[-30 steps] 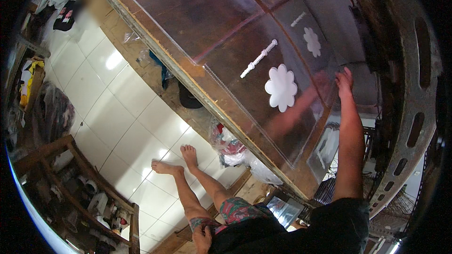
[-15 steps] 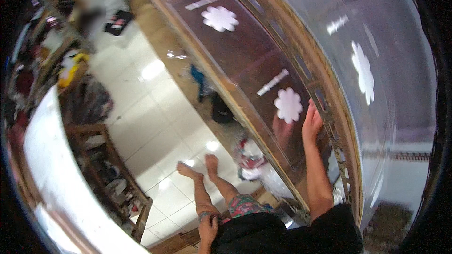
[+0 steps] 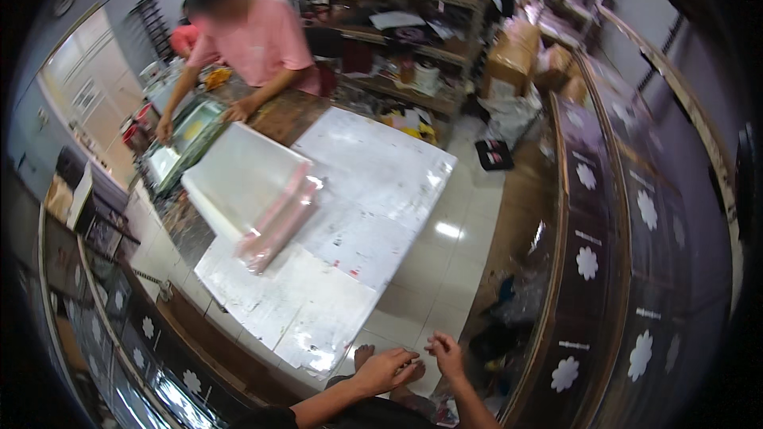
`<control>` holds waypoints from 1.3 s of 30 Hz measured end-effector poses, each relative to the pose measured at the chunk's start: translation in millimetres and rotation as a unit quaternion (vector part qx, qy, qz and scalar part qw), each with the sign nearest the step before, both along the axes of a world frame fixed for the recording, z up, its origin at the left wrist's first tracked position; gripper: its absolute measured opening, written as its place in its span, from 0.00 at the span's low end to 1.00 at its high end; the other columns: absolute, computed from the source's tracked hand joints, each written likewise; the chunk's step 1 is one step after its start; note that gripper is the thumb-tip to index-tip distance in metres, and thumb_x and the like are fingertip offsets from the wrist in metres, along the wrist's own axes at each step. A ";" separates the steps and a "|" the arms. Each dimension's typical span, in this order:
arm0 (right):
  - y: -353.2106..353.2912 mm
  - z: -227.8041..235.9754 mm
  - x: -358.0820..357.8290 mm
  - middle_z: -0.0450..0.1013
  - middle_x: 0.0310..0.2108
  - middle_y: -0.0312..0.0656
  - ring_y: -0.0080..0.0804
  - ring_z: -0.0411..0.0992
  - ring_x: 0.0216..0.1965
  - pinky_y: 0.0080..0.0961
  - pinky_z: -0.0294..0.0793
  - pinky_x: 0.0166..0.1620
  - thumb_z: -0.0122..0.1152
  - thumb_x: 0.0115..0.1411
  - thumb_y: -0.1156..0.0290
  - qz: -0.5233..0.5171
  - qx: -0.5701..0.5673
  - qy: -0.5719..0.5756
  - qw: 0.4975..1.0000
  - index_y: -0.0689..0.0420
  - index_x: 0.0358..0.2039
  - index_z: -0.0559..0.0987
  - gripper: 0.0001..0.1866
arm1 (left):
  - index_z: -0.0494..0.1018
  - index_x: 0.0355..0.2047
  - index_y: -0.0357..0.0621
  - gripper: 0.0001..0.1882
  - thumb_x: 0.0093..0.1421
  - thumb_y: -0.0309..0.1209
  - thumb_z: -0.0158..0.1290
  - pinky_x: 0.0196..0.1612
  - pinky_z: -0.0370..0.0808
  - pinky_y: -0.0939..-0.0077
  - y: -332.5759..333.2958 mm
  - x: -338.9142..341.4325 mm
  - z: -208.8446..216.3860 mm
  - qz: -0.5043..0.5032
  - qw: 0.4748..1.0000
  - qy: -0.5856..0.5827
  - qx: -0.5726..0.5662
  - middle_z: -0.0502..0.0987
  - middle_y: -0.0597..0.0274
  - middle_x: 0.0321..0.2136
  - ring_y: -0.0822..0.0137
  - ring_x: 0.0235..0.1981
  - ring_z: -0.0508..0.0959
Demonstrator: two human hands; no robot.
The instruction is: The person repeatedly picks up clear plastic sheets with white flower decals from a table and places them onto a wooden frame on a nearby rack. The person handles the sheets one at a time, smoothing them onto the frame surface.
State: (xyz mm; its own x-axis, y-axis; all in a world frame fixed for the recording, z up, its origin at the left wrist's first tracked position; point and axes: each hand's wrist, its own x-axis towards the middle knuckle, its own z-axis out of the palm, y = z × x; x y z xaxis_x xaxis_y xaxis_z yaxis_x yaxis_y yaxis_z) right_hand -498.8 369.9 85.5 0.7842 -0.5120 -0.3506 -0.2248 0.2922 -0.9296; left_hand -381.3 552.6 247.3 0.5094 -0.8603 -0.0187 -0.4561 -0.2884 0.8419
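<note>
Head | white tabletop [image 3: 381,179] | ahead-left of left grip [image 3: 388,371], right grip [image 3: 447,354]

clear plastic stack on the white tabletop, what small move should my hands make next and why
Perhaps reach the left hand forward toward the clear plastic stack: it and the right hand look empty, and the stack lies ahead on the white tabletop, untouched by either.

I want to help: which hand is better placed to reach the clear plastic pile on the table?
Probably the left hand: it is nearer the white tabletop and the clear plastic pile. The right hand is farther right.
</note>
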 end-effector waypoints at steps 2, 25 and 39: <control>7.0 -41.1 -4.8 0.76 0.46 0.48 0.39 0.80 0.41 0.30 0.80 0.42 0.55 0.68 0.69 0.031 0.050 0.079 0.995 0.64 0.54 0.72 0.18 | 0.77 0.46 0.40 0.14 0.62 0.31 0.57 0.44 0.76 0.63 18.8 19.8 13.8 0.070 0.997 0.006 -0.028 0.78 0.52 0.37 0.53 0.38 0.79; 55.5 -81.4 10.6 0.78 0.47 0.51 0.45 0.77 0.48 0.36 0.75 0.53 0.58 0.59 0.58 0.095 -0.209 0.342 0.911 0.59 0.50 0.79 0.23 | 0.70 0.49 0.33 0.22 0.54 0.30 0.56 0.66 0.55 0.39 166.0 154.6 -38.7 0.260 0.915 -0.305 0.042 0.66 0.36 0.57 0.37 0.61 0.62; 50.0 -89.6 -1.9 0.77 0.42 0.51 0.38 0.81 0.38 0.32 0.79 0.37 0.58 0.64 0.67 0.149 -0.090 0.348 0.921 0.65 0.54 0.73 0.21 | 0.73 0.48 0.39 0.21 0.55 0.35 0.58 0.66 0.57 0.46 169.1 154.3 -27.5 0.291 0.905 -0.310 0.031 0.68 0.44 0.57 0.46 0.61 0.65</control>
